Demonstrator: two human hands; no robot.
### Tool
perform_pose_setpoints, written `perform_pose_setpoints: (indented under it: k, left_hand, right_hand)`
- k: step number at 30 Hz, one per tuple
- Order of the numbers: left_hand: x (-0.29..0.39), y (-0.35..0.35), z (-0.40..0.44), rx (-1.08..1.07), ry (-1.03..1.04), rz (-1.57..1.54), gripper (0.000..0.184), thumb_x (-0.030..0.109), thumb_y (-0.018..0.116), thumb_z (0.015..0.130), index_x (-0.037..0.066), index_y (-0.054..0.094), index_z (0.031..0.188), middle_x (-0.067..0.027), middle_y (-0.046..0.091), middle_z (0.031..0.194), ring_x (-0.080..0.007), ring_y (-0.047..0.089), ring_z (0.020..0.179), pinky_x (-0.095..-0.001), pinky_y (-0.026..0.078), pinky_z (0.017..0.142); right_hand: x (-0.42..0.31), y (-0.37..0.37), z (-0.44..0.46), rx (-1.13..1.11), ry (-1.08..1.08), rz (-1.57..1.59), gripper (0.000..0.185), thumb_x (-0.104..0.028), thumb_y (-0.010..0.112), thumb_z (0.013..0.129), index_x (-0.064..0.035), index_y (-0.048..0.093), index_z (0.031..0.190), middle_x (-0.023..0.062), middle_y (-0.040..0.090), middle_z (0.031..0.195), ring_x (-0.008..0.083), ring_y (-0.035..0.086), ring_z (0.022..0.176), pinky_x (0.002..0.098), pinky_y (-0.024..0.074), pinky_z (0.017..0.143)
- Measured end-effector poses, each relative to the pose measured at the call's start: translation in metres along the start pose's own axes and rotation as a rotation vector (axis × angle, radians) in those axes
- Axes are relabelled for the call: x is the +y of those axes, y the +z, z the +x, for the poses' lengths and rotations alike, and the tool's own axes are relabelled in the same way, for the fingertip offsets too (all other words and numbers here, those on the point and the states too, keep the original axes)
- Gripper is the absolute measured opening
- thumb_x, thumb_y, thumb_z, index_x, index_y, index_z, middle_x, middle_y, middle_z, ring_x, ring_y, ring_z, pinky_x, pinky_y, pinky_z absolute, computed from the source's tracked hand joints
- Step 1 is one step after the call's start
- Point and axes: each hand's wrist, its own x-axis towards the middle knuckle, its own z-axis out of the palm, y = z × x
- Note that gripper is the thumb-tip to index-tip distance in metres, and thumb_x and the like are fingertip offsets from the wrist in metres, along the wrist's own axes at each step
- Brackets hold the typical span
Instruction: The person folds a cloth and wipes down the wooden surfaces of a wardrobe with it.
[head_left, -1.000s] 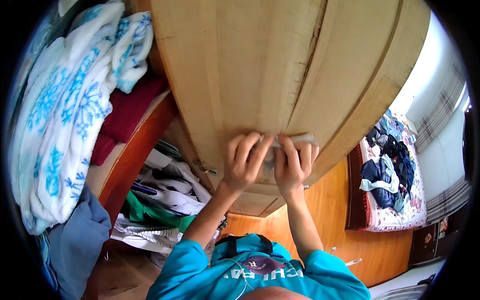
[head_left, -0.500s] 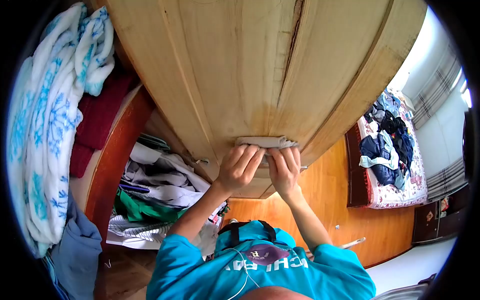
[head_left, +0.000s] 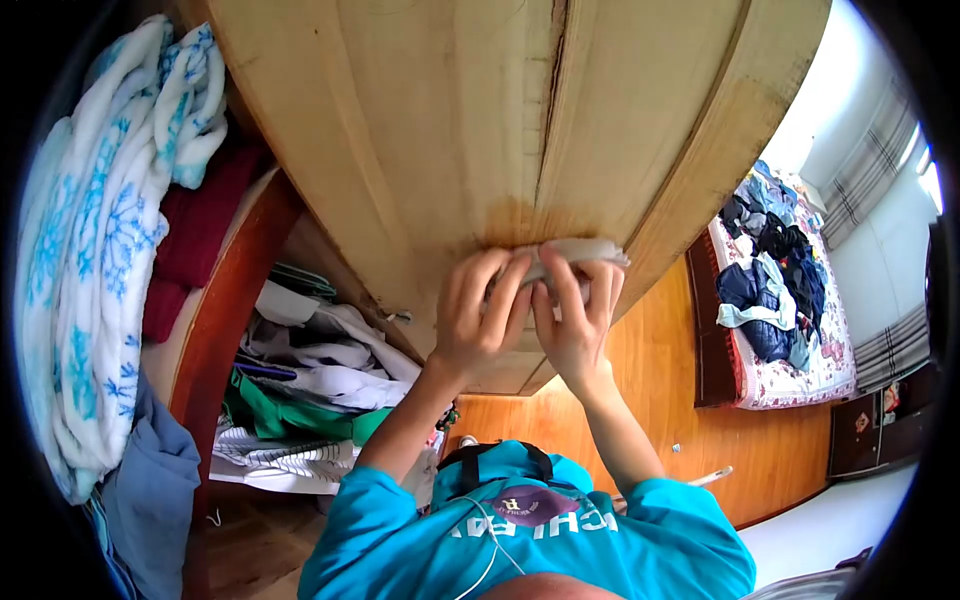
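A pale grey folded cloth (head_left: 588, 250) lies against a light wooden cabinet door (head_left: 430, 150). My left hand (head_left: 480, 312) is closed on the left part of the cloth, its fingers bent and covering much of it. On the other side, my right hand (head_left: 578, 318) grips the cloth with thumb and fingers, and a flap sticks out past its fingertips. Both hands are close together, thumbs nearly meeting. Just above the cloth, a darker brownish patch (head_left: 530, 222) marks the wood.
Left of the door, a cabinet shelf (head_left: 230, 270) holds a white and blue blanket (head_left: 100, 250) and dark red fabric (head_left: 215, 230). Below it are piled clothes (head_left: 320, 370). On the right stands a bed (head_left: 790, 385) with heaped clothes (head_left: 770, 290) beside the wooden floor (head_left: 640, 430).
Both hands have moved slightly up the door with the cloth. The cloth is more bunched, its right end now tilted upward, and more of the dark patch shows above it.
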Motion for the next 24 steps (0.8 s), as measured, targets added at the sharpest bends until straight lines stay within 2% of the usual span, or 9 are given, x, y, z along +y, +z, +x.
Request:
perform_pose_setpoints:
  k: [2, 7, 11, 14, 16, 18, 21, 24]
  left_hand:
    - [-0.004, 0.006, -0.024, -0.039, -0.005, -0.029, 0.033, -0.002, 0.073, 0.083, -0.002, 0.071, 0.116, -0.0163, 0.065, 0.116, -0.0361, 0.064, 0.102, -0.0439, 0.054, 0.086]
    - [-0.005, 0.023, -0.057, -0.083, 0.010, -0.043, 0.031, -0.005, 0.074, 0.078, -0.004, 0.070, 0.109, -0.0164, 0.065, 0.112, -0.0368, 0.066, 0.100, -0.0446, 0.057, 0.085]
    - [-0.005, 0.030, -0.099, -0.187, -0.014, -0.110, 0.031, -0.007, 0.073, 0.075, -0.005, 0.070, 0.105, -0.0177, 0.065, 0.108, -0.0376, 0.067, 0.096, -0.0447, 0.057, 0.082]
    - [0.006, 0.021, -0.093, -0.206, -0.050, -0.110, 0.029, -0.004, 0.075, 0.076, -0.005, 0.070, 0.105, -0.0164, 0.065, 0.109, -0.0343, 0.067, 0.098, -0.0423, 0.059, 0.083]
    - [0.011, 0.017, -0.066, -0.140, -0.009, -0.106, 0.029, -0.004, 0.074, 0.076, -0.005, 0.070, 0.105, -0.0174, 0.065, 0.110, -0.0353, 0.067, 0.098, -0.0417, 0.059, 0.083]
    - [0.014, 0.015, -0.026, 0.061, 0.072, -0.104, 0.030, -0.004, 0.074, 0.077, -0.005, 0.070, 0.106, -0.0176, 0.065, 0.110, -0.0359, 0.067, 0.097, -0.0421, 0.058, 0.081]
    - [0.020, 0.020, 0.029, 0.139, 0.051, -0.039, 0.030, -0.004, 0.074, 0.077, -0.005, 0.071, 0.107, -0.0173, 0.066, 0.110, -0.0360, 0.067, 0.097, -0.0426, 0.057, 0.081]
    - [0.008, 0.032, 0.007, 0.068, 0.037, -0.060, 0.029, -0.003, 0.074, 0.078, -0.005, 0.071, 0.107, -0.0170, 0.066, 0.110, -0.0360, 0.067, 0.096, -0.0430, 0.057, 0.082]
  right_hand:
    - [0.005, 0.001, -0.023, -0.074, 0.002, -0.015, 0.040, 0.001, 0.075, 0.076, -0.0065, 0.072, 0.115, 0.0093, 0.053, 0.101, 0.0283, 0.053, 0.091, 0.0401, 0.0472, 0.079]
    - [0.019, 0.009, -0.052, -0.184, 0.019, 0.030, 0.034, 0.002, 0.074, 0.074, -0.0015, 0.068, 0.108, 0.0124, 0.055, 0.092, 0.0317, 0.056, 0.085, 0.0420, 0.0500, 0.075]
    - [0.030, 0.012, -0.098, -0.268, 0.038, 0.041, 0.036, 0.000, 0.074, 0.075, -0.0016, 0.067, 0.110, 0.0138, 0.058, 0.097, 0.0349, 0.058, 0.090, 0.0454, 0.0515, 0.079]
    - [0.021, 0.002, -0.097, -0.276, 0.122, 0.113, 0.037, 0.000, 0.074, 0.074, -0.0021, 0.067, 0.111, 0.0140, 0.058, 0.098, 0.0353, 0.057, 0.090, 0.0460, 0.0509, 0.080]
    - [0.010, -0.007, -0.070, -0.209, 0.126, 0.136, 0.036, 0.001, 0.073, 0.074, -0.0023, 0.068, 0.110, 0.0138, 0.058, 0.096, 0.0352, 0.057, 0.089, 0.0454, 0.0502, 0.079]
    - [0.005, -0.014, -0.032, 0.006, 0.021, 0.092, 0.035, 0.003, 0.072, 0.074, -0.0022, 0.069, 0.109, 0.0133, 0.057, 0.093, 0.0348, 0.056, 0.087, 0.0447, 0.0492, 0.077]
    - [0.002, -0.015, 0.014, 0.058, 0.043, 0.033, 0.033, 0.005, 0.071, 0.075, -0.0014, 0.069, 0.107, 0.0132, 0.057, 0.091, 0.0346, 0.055, 0.085, 0.0449, 0.0482, 0.075]
    - [0.014, -0.005, 0.001, -0.006, 0.055, 0.067, 0.032, 0.006, 0.070, 0.076, -0.0002, 0.069, 0.108, 0.0138, 0.057, 0.093, 0.0349, 0.054, 0.085, 0.0453, 0.0479, 0.075]
